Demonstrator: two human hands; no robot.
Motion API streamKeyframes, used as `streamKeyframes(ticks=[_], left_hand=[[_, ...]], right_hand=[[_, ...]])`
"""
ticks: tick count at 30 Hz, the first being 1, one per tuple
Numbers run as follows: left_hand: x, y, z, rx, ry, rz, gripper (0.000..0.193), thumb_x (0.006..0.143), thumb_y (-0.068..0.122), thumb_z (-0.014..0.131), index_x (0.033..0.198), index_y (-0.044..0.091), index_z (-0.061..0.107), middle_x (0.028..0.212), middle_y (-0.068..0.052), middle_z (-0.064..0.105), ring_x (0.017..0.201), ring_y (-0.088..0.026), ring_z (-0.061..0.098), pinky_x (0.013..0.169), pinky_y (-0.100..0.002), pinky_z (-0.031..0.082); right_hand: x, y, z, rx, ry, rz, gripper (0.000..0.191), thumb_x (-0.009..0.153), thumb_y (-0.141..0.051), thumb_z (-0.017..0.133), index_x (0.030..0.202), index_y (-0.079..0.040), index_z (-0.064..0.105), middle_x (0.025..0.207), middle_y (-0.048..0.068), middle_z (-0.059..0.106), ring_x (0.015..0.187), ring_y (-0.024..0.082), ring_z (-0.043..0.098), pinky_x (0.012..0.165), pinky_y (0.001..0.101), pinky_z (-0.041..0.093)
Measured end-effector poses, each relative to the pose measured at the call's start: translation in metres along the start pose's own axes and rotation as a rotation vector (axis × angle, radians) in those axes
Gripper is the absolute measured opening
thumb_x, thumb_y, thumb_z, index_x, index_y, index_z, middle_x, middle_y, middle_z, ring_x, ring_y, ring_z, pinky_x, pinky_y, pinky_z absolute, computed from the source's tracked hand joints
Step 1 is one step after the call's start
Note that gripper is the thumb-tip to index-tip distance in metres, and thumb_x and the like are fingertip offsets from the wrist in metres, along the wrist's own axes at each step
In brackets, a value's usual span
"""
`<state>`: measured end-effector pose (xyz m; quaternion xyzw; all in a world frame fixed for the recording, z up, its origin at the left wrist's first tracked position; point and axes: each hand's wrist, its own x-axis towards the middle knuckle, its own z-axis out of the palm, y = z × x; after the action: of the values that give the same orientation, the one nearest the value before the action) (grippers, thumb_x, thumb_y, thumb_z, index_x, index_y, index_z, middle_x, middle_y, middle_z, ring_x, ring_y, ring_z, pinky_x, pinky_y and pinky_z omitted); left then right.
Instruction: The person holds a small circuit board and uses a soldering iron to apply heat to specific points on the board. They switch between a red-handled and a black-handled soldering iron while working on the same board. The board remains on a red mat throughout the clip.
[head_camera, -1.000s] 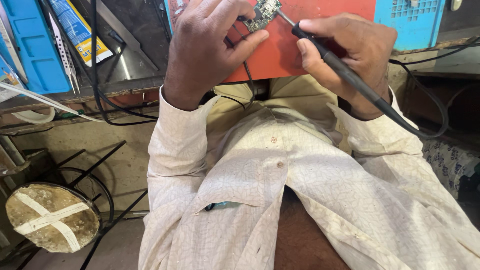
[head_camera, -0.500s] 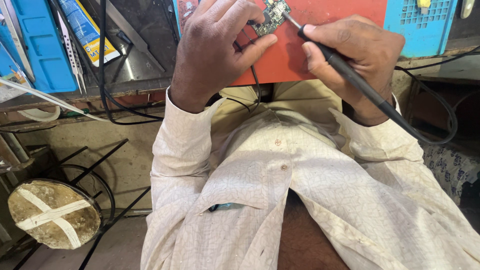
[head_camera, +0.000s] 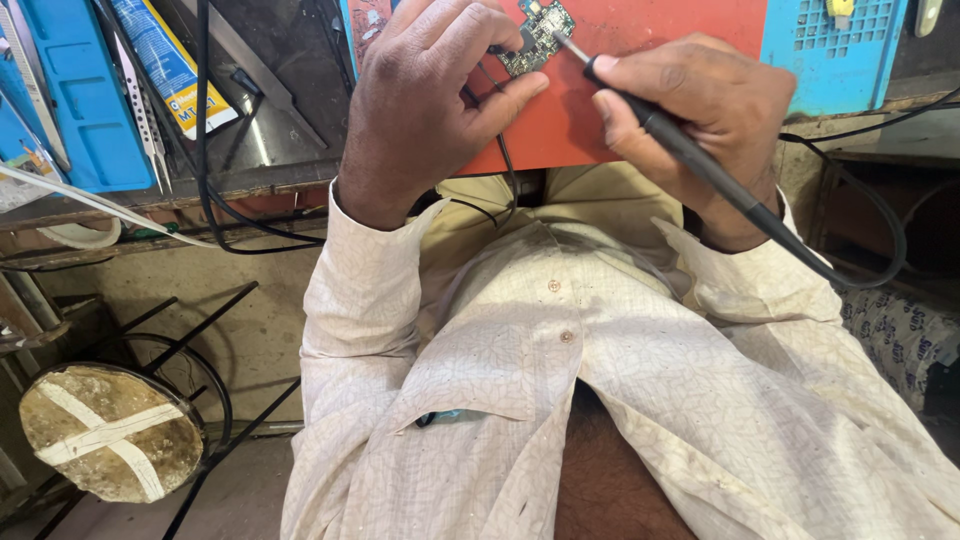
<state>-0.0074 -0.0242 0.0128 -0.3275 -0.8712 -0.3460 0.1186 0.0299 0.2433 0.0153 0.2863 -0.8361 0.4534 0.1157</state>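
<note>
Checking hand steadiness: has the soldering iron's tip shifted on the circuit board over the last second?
Cannot tell. The soldering iron tip sits at the circuit board edge on the red mat throughout; only the camera view shifted.

Flat packet (head_camera: 172, 68) at upper left of frame, lying slanted on dark shelf (head_camera: 290, 110). Long, thin shape. Mostly blue at top, yellow patch with white edge at lower end. Black cable (head_camera: 203, 100) crosses just beside it. Blue plastic tray (head_camera: 70, 110) stands left of packet, near it. Label on packet too small to tell more. No screens, no signs in frame.
</note>
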Motion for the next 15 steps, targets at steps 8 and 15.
streamKeyframes(ticks=[8, 15], left_hand=[[-0.0004, -0.0003, -0.0005, 0.002, 0.0, 0.003, 0.03, 0.099, 0.026, 0.085, 0.103, 0.007, 0.063, 0.104, -0.007, 0.065, 0.098, -0.03, 0.062, 0.086, -0.043, 0.049], [-0.0009, 0.0003, 0.0004, 0.009, -0.003, -0.01, 0.03, 0.099, 0.027, 0.085, 0.103, 0.007, 0.063, 0.105, -0.006, 0.066, 0.098, -0.029, 0.063, 0.086, -0.043, 0.05]], right_hand=[[-0.0002, 0.0013, 0.0021, -0.045, 0.009, -0.028, 0.023, 0.098, 0.004, 0.081, 0.119, 0.003, 0.074, 0.103, 0.015, 0.074, 0.092, 0.025, 0.072, 0.081, 0.0309, 0.057], [-0.0006, 0.0018, 0.0036, -0.066, 0.012, -0.055, 0.023, 0.098, 0.004, 0.081, 0.12, 0.001, 0.073, 0.107, 0.014, 0.074, 0.097, 0.026, 0.073, 0.086, 0.0316, 0.058]])
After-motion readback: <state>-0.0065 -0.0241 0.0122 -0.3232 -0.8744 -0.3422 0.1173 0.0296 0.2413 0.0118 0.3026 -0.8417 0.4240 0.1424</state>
